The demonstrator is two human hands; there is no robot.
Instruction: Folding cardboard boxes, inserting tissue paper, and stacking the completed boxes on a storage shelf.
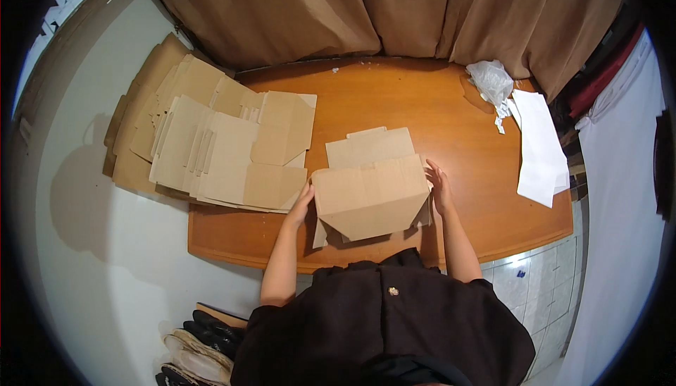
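A partly folded brown cardboard box (370,185) sits near the front edge of the table, in front of my body. Its wide panel slopes toward me, and a back flap rises behind it. My left hand (301,205) presses against the box's left side, with the fingers along the edge. At the right side, my right hand (439,185) holds the box's edge, its fingers slightly bent and partly apart. Small side flaps hang below the front panel. The undersides of the box are hidden.
A stack of flattened cardboard boxes (218,139) leans over the table's left end against the wall. At the back right lie a crumpled clear plastic bag (491,82) and white paper sheets (541,143). Brown curtains (408,13) hang behind the wooden table (394,97). Shoes (201,354) stand lower left.
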